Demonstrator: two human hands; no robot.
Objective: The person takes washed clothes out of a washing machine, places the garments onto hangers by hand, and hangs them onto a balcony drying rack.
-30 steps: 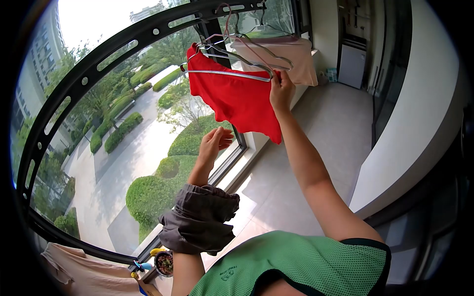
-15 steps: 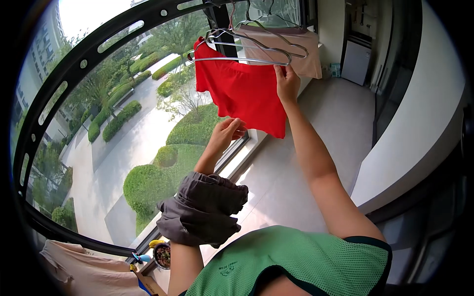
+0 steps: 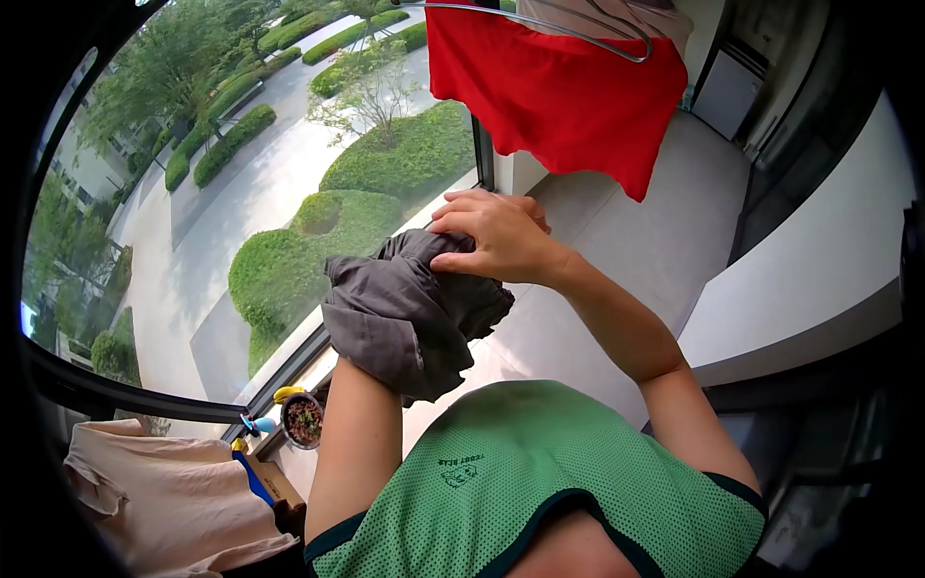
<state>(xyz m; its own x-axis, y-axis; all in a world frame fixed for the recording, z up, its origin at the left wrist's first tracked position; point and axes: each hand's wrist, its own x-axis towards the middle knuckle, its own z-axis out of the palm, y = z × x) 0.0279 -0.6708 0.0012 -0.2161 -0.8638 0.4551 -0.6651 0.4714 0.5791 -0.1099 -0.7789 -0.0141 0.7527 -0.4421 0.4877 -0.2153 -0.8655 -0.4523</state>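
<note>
We look down past our green mesh top (image 3: pixel 540 443) at our bare arms, raised beside a dark window frame (image 3: pixel 135 393). A dark grey garment (image 3: pixel 405 313) is bunched in loose folds around our left arm (image 3: pixel 358 433), its upper edge just below the hands. Our right hand (image 3: pixel 506 239) reaches over that upper edge, the thumb lying on the cloth and apart from the fingers; we cannot tell whether it grips any fabric. Our left hand (image 3: pixel 536 211) is mostly hidden behind the right, so we cannot tell whether it is spread or curled. Ahead, a red garment (image 3: pixel 559 111) hangs by a metal hanger (image 3: pixel 588 40). Near the frame's lower corner are a potted plant (image 3: pixel 303 421) and a pale garment (image 3: pixel 173 491).
</note>
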